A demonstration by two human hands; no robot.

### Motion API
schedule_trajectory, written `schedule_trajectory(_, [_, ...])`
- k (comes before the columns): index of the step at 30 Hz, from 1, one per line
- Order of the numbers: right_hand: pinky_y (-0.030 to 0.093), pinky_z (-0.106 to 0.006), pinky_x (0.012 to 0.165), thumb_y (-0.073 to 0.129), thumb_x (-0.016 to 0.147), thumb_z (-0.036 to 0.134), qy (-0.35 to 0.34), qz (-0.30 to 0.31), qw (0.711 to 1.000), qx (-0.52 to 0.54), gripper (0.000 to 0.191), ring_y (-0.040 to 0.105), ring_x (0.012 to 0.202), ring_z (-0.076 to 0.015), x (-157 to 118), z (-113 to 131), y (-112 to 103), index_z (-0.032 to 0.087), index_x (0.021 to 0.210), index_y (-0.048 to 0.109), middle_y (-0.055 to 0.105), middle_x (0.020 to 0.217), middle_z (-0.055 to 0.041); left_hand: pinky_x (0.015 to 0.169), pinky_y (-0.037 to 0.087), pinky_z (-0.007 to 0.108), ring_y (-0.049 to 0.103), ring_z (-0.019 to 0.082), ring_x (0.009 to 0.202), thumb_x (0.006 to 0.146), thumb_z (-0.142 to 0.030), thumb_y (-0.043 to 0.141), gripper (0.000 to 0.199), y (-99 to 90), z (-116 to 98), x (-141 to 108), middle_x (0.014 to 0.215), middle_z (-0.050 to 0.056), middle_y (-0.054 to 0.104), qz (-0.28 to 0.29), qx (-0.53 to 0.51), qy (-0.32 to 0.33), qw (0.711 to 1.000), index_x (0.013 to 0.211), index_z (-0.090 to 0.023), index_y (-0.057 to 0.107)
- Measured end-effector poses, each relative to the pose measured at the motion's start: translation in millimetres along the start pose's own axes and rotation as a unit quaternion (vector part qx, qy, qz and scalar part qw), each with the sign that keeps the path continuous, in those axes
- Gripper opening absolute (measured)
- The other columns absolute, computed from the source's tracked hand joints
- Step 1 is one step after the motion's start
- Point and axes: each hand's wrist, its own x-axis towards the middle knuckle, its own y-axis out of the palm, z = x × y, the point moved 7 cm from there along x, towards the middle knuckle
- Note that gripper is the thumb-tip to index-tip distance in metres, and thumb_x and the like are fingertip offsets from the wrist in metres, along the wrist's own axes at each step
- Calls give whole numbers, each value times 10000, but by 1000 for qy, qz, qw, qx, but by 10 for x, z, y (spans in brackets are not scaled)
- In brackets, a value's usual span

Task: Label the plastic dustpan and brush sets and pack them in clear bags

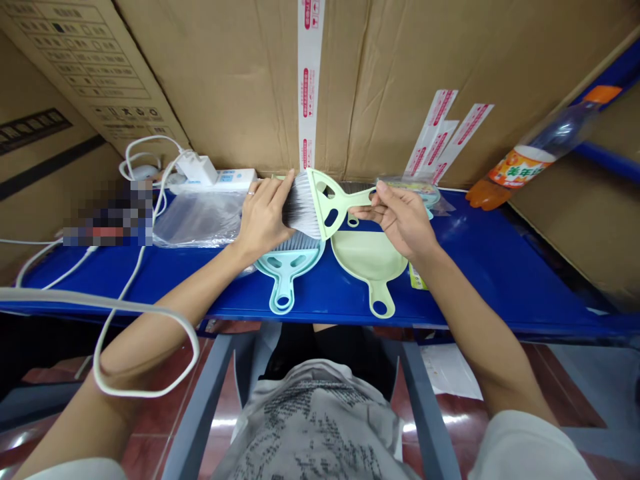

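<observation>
A pale green hand brush (336, 203) is held sideways above the table, its grey bristles pointing left. My right hand (400, 217) pinches the end of its handle. At the bristle tips, my left hand (266, 217) is wrapped against the bristles, with the thumb below and fingers above. Under the brush, a light blue dustpan (274, 305) lies with a blue brush (283, 263) nested in it. To its right lies a pale green dustpan (370, 260), handle toward me.
Clear plastic bags (197, 217) and a white power strip (235, 179) with cables lie at left. An orange drink bottle (525, 167) leans at right. Cardboard (240, 87) walls the back; a white cable (145, 391) loops over my left forearm.
</observation>
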Motion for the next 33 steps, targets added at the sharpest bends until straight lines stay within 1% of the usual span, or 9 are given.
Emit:
schedule_trajectory(5, [714, -326, 827, 926, 788, 664, 10, -6, 1000, -10, 519, 857, 953, -269, 11, -30, -6, 222, 780, 653, 744, 757, 0, 1065, 463, 557, 627, 397, 1179, 770, -230, 717, 802, -31, -8, 9, 1200, 154, 719, 1, 12, -15, 1000, 1558, -166, 580])
schedule_trajectory(10, [703, -301, 856, 926, 809, 629, 0, -34, 999, 6, 490, 854, 922, -234, 44, -47, -72, 216, 799, 662, 717, 775, 19, 1005, 461, 540, 622, 371, 1085, 777, -185, 678, 634, -51, 26, 28, 1065, 124, 733, 2, 9, -48, 999, 1410, -186, 697])
schedule_trajectory(13, [701, -292, 863, 942, 789, 626, -19, -34, 999, 21, 488, 848, 880, -208, 64, -52, -98, 214, 800, 680, 698, 782, 30, 987, 460, 530, 617, 363, 1067, 771, -163, 665, 549, -67, 60, 31, 1008, 110, 733, 2, 11, -67, 998, 1313, -201, 744])
schedule_trajectory(17, [698, -282, 852, 939, 798, 622, -30, -33, 999, 27, 482, 841, 857, -189, 73, -57, -108, 215, 801, 681, 685, 790, 34, 972, 462, 518, 628, 356, 1071, 779, -156, 651, 449, -82, 92, 28, 989, 112, 747, -8, 15, -73, 997, 1211, -197, 767])
schedule_trajectory(21, [694, -278, 833, 904, 831, 641, -18, -60, 998, 9, 491, 835, 835, -187, 71, -47, -124, 223, 794, 650, 664, 749, 37, 942, 482, 507, 648, 334, 1036, 739, -136, 627, 372, -107, 148, 26, 954, 79, 764, -39, 18, -84, 996, 1074, -224, 763])
schedule_trajectory(23, [691, -273, 809, 896, 832, 651, -17, -74, 997, 3, 498, 830, 810, -184, 73, -29, -141, 230, 785, 635, 656, 728, 39, 930, 491, 507, 653, 324, 1008, 756, -156, 627, 263, -130, 175, 29, 937, 69, 762, -56, 11, -88, 994, 977, -237, 745])
schedule_trajectory(26, [687, -269, 771, 899, 820, 661, -28, -88, 996, 1, 504, 824, 792, -184, 85, 22, -188, 240, 780, 625, 670, 726, 36, 918, 497, 513, 653, 318, 974, 830, -211, 624, 97, -153, 196, 36, 904, 71, 744, -69, -3, -91, 993, 860, -249, 708])
schedule_trajectory(29, [691, -288, 777, 893, 827, 656, -45, -113, 993, -2, 496, 831, 833, -199, 100, 100, -283, 252, 790, 608, 692, 739, 31, 911, 502, 505, 659, 305, 950, 851, -207, 616, 91, -144, 186, 40, 896, 66, 743, -66, -19, -89, 994, 834, -249, 695])
schedule_trajectory(33, [705, -327, 798, 896, 819, 652, -61, -138, 989, -7, 489, 839, 929, -237, 109, 193, -391, 265, 800, 598, 710, 752, 21, 920, 520, 502, 669, 297, 945, 874, -203, 608, 102, -121, 186, 26, 905, 72, 733, -60, -37, -99, 993, 877, -240, 702])
